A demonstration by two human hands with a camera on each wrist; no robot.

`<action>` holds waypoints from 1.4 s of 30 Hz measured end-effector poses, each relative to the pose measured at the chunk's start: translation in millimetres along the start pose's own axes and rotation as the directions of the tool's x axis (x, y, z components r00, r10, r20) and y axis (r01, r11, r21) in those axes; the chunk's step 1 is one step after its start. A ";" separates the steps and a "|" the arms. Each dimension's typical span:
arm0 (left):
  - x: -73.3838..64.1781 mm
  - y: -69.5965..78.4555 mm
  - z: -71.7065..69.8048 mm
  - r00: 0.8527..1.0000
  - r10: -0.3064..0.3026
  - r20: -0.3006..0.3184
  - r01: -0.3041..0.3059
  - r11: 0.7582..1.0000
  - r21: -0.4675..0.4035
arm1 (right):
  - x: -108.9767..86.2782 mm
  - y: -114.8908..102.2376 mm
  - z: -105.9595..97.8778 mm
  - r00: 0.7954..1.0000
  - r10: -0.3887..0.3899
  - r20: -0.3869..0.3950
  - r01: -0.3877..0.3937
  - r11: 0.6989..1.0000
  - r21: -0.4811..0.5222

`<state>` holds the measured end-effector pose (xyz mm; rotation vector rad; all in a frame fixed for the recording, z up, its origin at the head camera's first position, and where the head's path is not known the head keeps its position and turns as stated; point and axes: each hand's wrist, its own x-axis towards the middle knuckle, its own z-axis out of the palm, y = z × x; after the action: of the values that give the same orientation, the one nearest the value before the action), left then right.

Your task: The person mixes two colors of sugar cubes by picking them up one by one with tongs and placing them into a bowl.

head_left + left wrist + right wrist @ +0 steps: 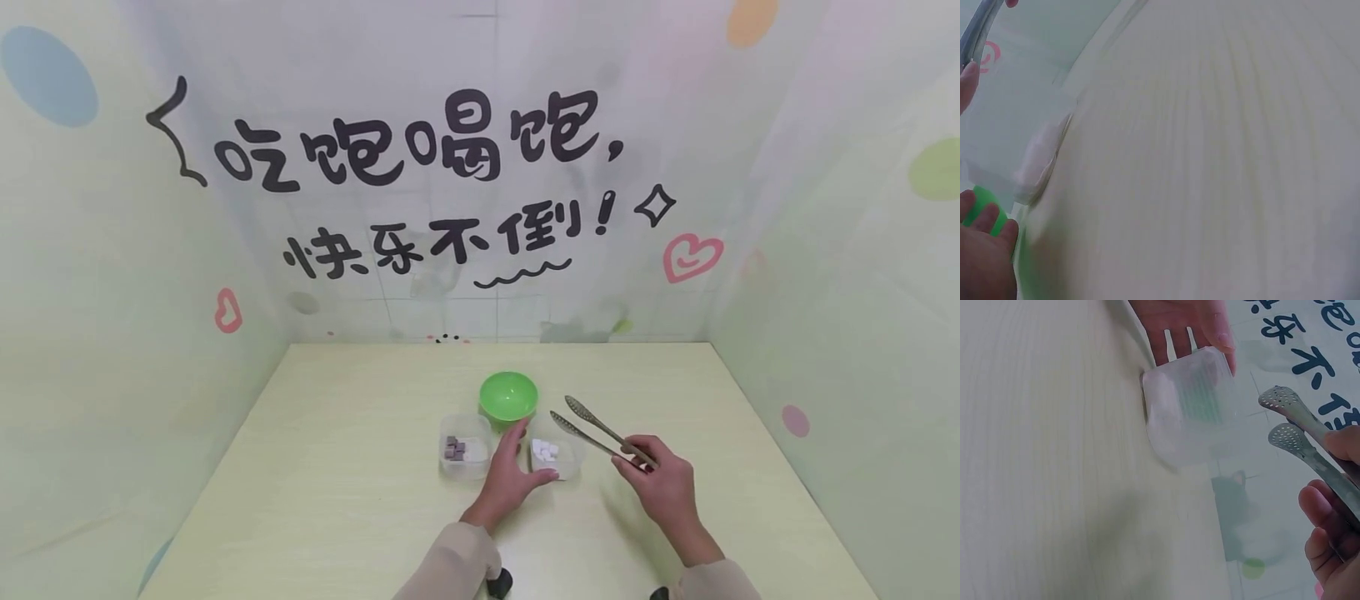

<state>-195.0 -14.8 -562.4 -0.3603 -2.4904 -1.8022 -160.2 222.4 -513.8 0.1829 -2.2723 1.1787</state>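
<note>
My left hand spans the near-left side of a clear plastic container, with its thumb at the near edge and its fingers along the left side. White cubes lie in that container. My right hand holds metal tongs from the right. Their perforated tips are spread apart with nothing between them, a little above the table, as the right wrist view also shows. Behind the containers sits a green bowl. A second clear container with purple cubes stands left of my left hand.
A pale wood-grain table carries everything. Its far edge meets a white wall sheet with black lettering, and similar printed sheets close off the left and right sides.
</note>
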 end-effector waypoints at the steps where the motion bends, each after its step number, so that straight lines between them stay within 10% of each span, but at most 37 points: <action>1: 0.6 -0.1 0.4 1.000 -0.006 0.004 0.006 1.000 0.000 | -0.3 0.1 -0.3 1.000 0.000 0.000 0.000 1.000 -0.001; 19: 13.7 -2.9 2.2 0.996 -0.046 0.082 0.046 0.999 0.010 | 6.4 -5.5 0.4 0.988 -0.038 0.147 0.048 0.997 -0.067; 42: 21.8 1.9 1.5 0.993 -0.082 0.089 0.080 0.996 0.027 | 37.2 -15.3 -4.8 0.925 0.136 0.355 -0.134 0.990 -0.030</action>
<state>-215.6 -9.4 -557.4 -0.3527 -2.6207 -1.8239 -183.4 222.0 -480.6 0.2595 -2.6406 1.2957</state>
